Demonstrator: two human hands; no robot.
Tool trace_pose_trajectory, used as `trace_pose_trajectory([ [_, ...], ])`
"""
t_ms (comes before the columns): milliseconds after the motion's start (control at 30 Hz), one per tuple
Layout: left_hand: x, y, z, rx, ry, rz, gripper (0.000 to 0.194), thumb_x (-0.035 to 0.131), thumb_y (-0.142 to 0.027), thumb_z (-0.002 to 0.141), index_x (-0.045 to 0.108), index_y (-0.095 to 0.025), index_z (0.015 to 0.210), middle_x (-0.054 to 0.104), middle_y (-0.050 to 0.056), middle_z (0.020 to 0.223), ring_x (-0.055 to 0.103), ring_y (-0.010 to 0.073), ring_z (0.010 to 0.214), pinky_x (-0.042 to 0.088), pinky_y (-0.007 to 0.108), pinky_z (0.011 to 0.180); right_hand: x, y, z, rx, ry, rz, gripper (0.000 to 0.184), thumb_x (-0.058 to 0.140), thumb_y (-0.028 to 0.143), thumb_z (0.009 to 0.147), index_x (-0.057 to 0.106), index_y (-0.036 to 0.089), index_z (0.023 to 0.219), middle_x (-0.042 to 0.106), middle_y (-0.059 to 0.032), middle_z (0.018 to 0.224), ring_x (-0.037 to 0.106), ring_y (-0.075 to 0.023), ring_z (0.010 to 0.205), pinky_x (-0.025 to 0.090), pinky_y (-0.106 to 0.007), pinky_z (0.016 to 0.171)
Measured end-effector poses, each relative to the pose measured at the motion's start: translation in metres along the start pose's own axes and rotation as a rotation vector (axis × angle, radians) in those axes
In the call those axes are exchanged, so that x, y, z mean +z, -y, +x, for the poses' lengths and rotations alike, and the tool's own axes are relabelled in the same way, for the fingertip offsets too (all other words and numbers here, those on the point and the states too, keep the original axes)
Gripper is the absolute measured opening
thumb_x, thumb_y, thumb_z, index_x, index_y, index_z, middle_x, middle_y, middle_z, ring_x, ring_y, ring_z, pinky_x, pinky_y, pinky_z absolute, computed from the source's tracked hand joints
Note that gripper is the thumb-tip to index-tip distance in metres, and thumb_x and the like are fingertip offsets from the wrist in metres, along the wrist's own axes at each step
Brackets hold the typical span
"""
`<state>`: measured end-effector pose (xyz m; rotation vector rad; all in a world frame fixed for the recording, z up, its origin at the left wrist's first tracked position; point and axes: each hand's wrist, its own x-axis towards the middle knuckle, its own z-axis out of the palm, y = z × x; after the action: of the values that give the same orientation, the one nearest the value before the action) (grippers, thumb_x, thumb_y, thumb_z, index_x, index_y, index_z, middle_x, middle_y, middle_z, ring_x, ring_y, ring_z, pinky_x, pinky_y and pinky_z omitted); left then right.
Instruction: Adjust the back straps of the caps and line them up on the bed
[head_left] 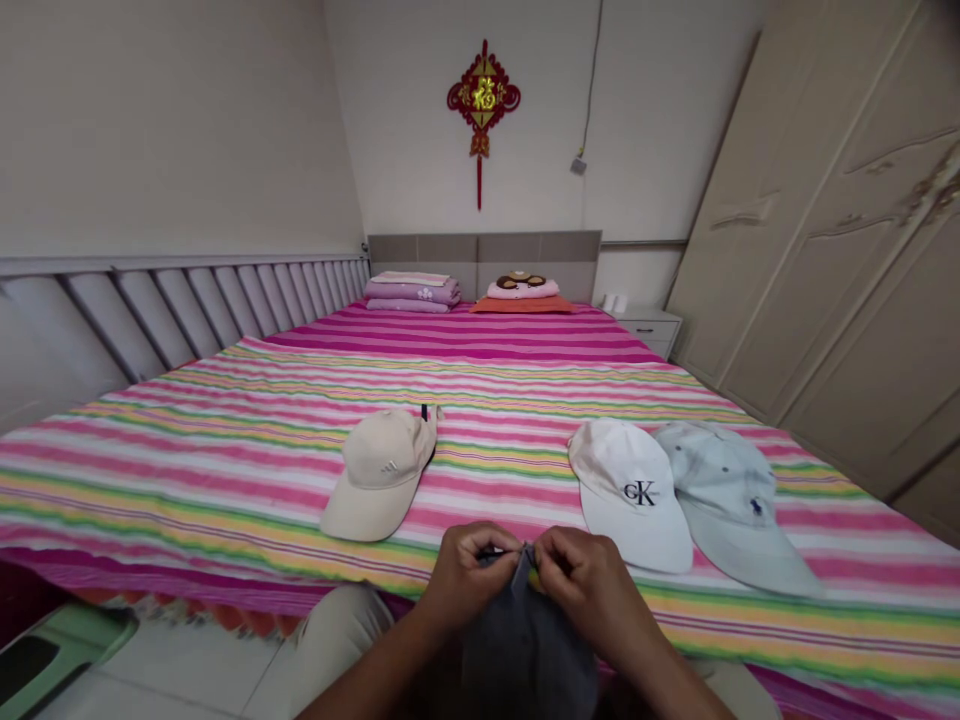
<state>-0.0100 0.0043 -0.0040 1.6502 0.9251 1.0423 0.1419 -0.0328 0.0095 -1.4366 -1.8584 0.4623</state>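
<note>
A dark grey cap (525,650) hangs between my hands at the bed's near edge, low in the view. My left hand (474,575) pinches the left side of its strap end, thumb and index finger pressed together. On the other side of the same strap, my right hand (583,578) is closed in a pinch too. The fingertips almost meet, and the fastening between them is partly hidden. A beige cap (384,460) with a small three-stripe logo lies ahead to the left. To the right lie a white cap (630,490) lettered CK and a pale grey-green cap (731,500), which touch.
The caps lie on a striped bedspread (495,400). Folded purple bedding (412,292) and a pink folded item (523,288) sit by the headboard (435,248). A green stool (67,650) stands lower left. Wardrobe doors (832,270) rise on the right, beyond a nightstand (645,325).
</note>
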Motion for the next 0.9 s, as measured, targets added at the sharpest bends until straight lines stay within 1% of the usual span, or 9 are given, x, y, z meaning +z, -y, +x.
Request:
trace_pose_trajectory([
  [100, 0.001, 0.0, 0.0, -0.103, 0.01, -0.113, 0.011, 0.064, -0.023, 0.063, 0.066, -0.013, 0.062, 0.066, 0.006, 0.062, 0.056, 0.0142, 0.058, 0.042, 0.024, 0.056, 0.001, -0.004, 0.002, 0.243, 0.118, 0.375, 0.02, 0.044, 0.026, 0.075, 0.046, 0.018, 0.056, 0.049, 0.0024, 0.046, 0.044, -0.0103, 0.04, 0.03, -0.021, 0.041],
  [167, 0.001, 0.001, 0.001, -0.185, -0.004, -0.188, 0.011, 0.068, -0.023, 0.059, 0.065, -0.012, 0.061, 0.065, 0.004, 0.059, 0.054, 0.0119, 0.054, 0.04, 0.022, 0.053, 0.002, -0.004, 0.001, 0.268, 0.091, 0.428, 0.019, 0.043, 0.028, 0.077, 0.049, 0.017, 0.062, 0.051, 0.0018, 0.049, 0.045, -0.0104, 0.041, 0.033, -0.021, 0.041],
  [267, 0.0, 0.004, 0.003, -0.254, -0.029, -0.284, 0.015, 0.073, -0.018, 0.05, 0.063, -0.011, 0.057, 0.061, 0.0, 0.053, 0.049, 0.0087, 0.05, 0.036, 0.019, 0.051, 0.003, -0.002, -0.004, 0.016, -0.029, 0.2, 0.015, 0.042, 0.024, 0.081, 0.055, 0.017, 0.081, 0.059, -0.0033, 0.068, 0.054, -0.0138, 0.059, 0.041, -0.024, 0.054],
  [367, -0.002, 0.006, 0.003, -0.259, -0.016, -0.324, 0.016, 0.074, -0.016, 0.048, 0.061, -0.011, 0.056, 0.058, -0.002, 0.05, 0.046, 0.0069, 0.049, 0.034, 0.018, 0.049, 0.005, 0.001, -0.01, -0.249, 0.027, -0.086, 0.018, 0.041, 0.017, 0.084, 0.056, 0.018, 0.094, 0.06, -0.0059, 0.078, 0.058, -0.0159, 0.069, 0.044, -0.025, 0.059],
  [433, -0.002, 0.007, 0.003, -0.262, -0.008, -0.306, 0.014, 0.072, -0.016, 0.049, 0.061, -0.011, 0.056, 0.057, -0.002, 0.05, 0.045, 0.0065, 0.049, 0.033, 0.018, 0.049, 0.008, 0.001, -0.014, -0.334, 0.017, -0.287, 0.019, 0.042, 0.009, 0.081, 0.055, 0.017, 0.092, 0.06, -0.0054, 0.072, 0.057, -0.0166, 0.061, 0.043, -0.025, 0.053],
  [567, 0.0, 0.009, 0.002, -0.289, -0.018, -0.252, 0.012, 0.069, -0.018, 0.054, 0.059, -0.011, 0.054, 0.057, -0.001, 0.049, 0.043, 0.0062, 0.046, 0.032, 0.018, 0.047, 0.017, 0.0, -0.019, -0.482, -0.126, -0.635, 0.031, 0.037, -0.007, 0.068, 0.053, 0.014, 0.083, 0.057, -0.0047, 0.062, 0.053, -0.0182, 0.05, 0.038, -0.028, 0.045],
  [667, 0.001, 0.011, 0.001, -0.301, -0.022, -0.244, 0.011, 0.067, -0.018, 0.055, 0.059, -0.011, 0.053, 0.056, -0.001, 0.048, 0.042, 0.006, 0.045, 0.031, 0.019, 0.046, 0.02, -0.002, -0.017, -0.531, -0.13, -0.687, 0.029, 0.036, -0.007, 0.065, 0.052, 0.017, 0.07, 0.055, -0.0046, 0.059, 0.052, -0.019, 0.049, 0.034, -0.029, 0.043],
  [733, 0.001, 0.013, 0.001, -0.309, -0.023, -0.273, 0.01, 0.067, -0.018, 0.054, 0.059, -0.011, 0.053, 0.056, -0.002, 0.048, 0.042, 0.006, 0.045, 0.031, 0.019, 0.046, 0.021, -0.005, -0.012, -0.423, -0.088, -0.508, 0.022, 0.039, -0.001, 0.071, 0.05, 0.018, 0.067, 0.056, -0.0043, 0.06, 0.053, -0.0182, 0.052, 0.034, -0.028, 0.045],
  [900, -0.001, 0.016, 0.001, -0.343, -0.044, -0.373, 0.012, 0.066, -0.02, 0.054, 0.058, -0.011, 0.055, 0.055, -0.002, 0.048, 0.043, 0.0063, 0.045, 0.031, 0.019, 0.047, 0.025, -0.014, 0.001, 0.252, 0.105, 0.33, 0.022, 0.035, 0.023, 0.081, 0.048, 0.017, 0.064, 0.051, 0.0016, 0.05, 0.046, -0.0104, 0.04, 0.035, -0.021, 0.04],
])
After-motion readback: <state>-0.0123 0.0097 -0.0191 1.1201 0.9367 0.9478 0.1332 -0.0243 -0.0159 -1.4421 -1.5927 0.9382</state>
